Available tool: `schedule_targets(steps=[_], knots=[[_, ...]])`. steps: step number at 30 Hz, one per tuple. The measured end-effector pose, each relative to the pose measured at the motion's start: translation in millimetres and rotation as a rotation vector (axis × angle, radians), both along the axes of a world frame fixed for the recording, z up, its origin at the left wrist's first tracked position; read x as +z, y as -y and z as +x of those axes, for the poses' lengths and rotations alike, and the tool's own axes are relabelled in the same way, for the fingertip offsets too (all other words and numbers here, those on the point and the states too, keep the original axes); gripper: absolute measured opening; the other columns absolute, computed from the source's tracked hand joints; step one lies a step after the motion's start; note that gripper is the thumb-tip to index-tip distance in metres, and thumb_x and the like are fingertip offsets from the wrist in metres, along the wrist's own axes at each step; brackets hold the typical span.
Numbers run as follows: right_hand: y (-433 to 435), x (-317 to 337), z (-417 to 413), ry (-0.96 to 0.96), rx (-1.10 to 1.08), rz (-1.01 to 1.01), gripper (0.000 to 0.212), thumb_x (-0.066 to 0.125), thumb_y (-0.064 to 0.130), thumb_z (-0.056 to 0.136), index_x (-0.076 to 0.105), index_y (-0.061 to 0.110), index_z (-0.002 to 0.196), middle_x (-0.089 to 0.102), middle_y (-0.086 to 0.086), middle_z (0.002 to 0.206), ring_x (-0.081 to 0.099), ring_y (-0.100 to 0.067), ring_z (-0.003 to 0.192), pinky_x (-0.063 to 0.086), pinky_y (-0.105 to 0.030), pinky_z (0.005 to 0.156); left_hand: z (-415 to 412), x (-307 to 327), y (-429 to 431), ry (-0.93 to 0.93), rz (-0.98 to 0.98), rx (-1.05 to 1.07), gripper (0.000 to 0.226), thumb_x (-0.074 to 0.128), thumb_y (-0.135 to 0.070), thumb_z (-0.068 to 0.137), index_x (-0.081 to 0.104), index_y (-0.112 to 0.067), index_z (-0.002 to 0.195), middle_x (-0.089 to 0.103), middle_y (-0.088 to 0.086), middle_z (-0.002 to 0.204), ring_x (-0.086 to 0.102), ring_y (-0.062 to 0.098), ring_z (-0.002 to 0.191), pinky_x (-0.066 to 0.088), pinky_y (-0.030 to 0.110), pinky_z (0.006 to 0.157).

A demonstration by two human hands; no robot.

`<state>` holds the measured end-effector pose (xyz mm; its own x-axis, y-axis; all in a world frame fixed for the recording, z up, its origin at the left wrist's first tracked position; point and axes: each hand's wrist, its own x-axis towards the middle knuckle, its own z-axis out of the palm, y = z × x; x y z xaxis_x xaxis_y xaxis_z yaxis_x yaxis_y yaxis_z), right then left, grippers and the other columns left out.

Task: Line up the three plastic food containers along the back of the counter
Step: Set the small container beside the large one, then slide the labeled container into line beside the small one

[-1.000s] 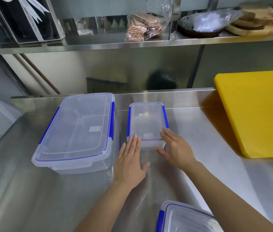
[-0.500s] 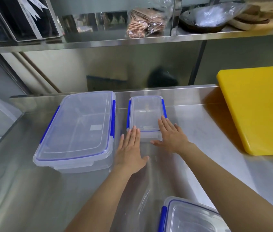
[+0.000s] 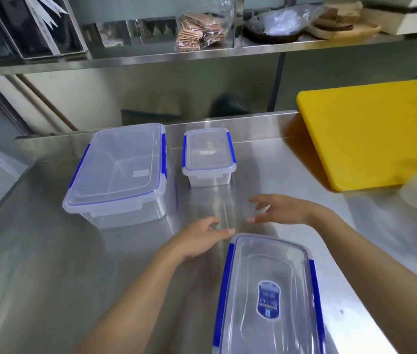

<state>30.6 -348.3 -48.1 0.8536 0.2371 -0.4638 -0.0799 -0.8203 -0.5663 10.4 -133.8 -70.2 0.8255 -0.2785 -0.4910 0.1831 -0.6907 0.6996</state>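
third container — long axis front-to-back, just short of both hands; left hand nearer, touching its corner — fingers apart, empty.

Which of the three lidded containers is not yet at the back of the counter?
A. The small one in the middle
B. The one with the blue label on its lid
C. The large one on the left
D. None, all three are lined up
B: the labelled container sits at the near edge by both empty hands, while the large container and small container stand side by side against the back ledge.
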Motion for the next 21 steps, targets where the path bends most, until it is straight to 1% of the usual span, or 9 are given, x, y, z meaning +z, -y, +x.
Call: schedule_targets(steps=[3,6,8,10,12,15,17,19,21], knots=[[10,2,-26,-0.09,-0.026,-0.011,0.071,0.061,0.047,0.081,0.029,0.025,0.14,0.046,-0.005,0.139,0.049,-0.027,0.12,0.047,-0.034,0.09,-22,-2,-2,-0.162,-0.001,-0.093,0.086,0.062,-0.058,0.077,0.025,-0.022,0.146,0.04,0.005,0.147,0.05,0.02,0.124,0.036,0.036,0.109],[24,-1,-43,-0.214,-0.035,-0.071,0.071,0.068,0.05,0.075,0.036,0.028,0.135,0.052,-0.001,0.13,0.055,-0.026,0.113,0.054,-0.04,0.088,-38,-6,-4,-0.315,-0.018,-0.133,0.1,0.073,-0.055,0.067,0.018,-0.024,0.144,0.049,0.004,0.139,0.058,0.02,0.112,0.046,0.038,0.099],[31,-7,-53,-0.284,-0.024,-0.071,0.063,0.072,0.047,0.072,0.045,0.026,0.126,0.057,0.0,0.12,0.059,-0.025,0.106,0.057,-0.042,0.083,-48,-8,-2,-0.35,-0.042,-0.149,0.083,0.077,-0.042,0.07,0.027,-0.021,0.133,0.062,0.004,0.118,0.065,0.018,0.093,0.056,0.038,0.077],[33,-12,-62,-0.265,-0.048,-0.036,0.055,0.073,0.043,0.072,0.051,0.022,0.117,0.062,-0.003,0.113,0.064,-0.024,0.099,0.059,-0.041,0.08,-56,-11,-1,-0.345,-0.086,-0.135,0.06,0.076,-0.03,0.075,0.038,-0.018,0.119,0.066,0.003,0.098,0.065,0.016,0.074,0.054,0.031,0.056],[33,-16,-68,-0.175,-0.071,-0.018,0.049,0.072,0.044,0.072,0.053,0.021,0.111,0.064,-0.002,0.109,0.066,-0.022,0.094,0.059,-0.036,0.077,-64,-11,0,-0.329,-0.17,-0.061,0.048,0.075,-0.025,0.076,0.042,-0.017,0.11,0.066,0.005,0.093,0.064,0.016,0.068,0.052,0.026,0.048],[29,-22,-74,0.034,-0.167,-0.003,0.043,0.068,0.047,0.076,0.053,0.022,0.107,0.064,-0.005,0.112,0.062,-0.019,0.09,0.054,-0.03,0.074,-74,-11,6,-0.253,-0.291,0.136,0.044,0.072,-0.027,0.079,0.043,-0.017,0.11,0.065,0.002,0.093,0.064,0.014,0.072,0.051,0.026,0.051],[24,-26,-76,0.166,-0.324,0.001,0.053,0.062,0.05,0.078,0.049,0.018,0.118,0.06,-0.009,0.121,0.062,-0.024,0.095,0.053,-0.034,0.075,-81,-10,16,-0.138,-0.319,0.279,0.047,0.067,-0.031,0.083,0.042,-0.014,0.119,0.062,-0.001,0.095,0.062,0.01,0.075,0.05,0.025,0.057],[16,-29,-77,0.27,-0.421,-0.121,0.067,0.054,0.055,0.081,0.037,0.015,0.132,0.049,-0.013,0.135,0.058,-0.032,0.109,0.052,-0.04,0.083,-87,-10,24,0.001,-0.295,0.308,0.058,0.065,-0.036,0.084,0.036,-0.013,0.129,0.057,-0.003,0.112,0.058,0.005,0.084,0.048,0.022,0.066],[10,-22,-82,0.272,-0.478,-0.178,0.074,0.053,0.06,0.079,0.033,0.013,0.133,0.046,-0.014,0.137,0.057,-0.033,0.11,0.051,-0.041,0.083,-90,-7,22,0.039,-0.279,0.207,0.079,0.07,-0.042,0.078,0.025,-0.019,0.139,0.038,-0.01,0.134,0.05,0.007,0.113,0.046,0.027,0.089]])
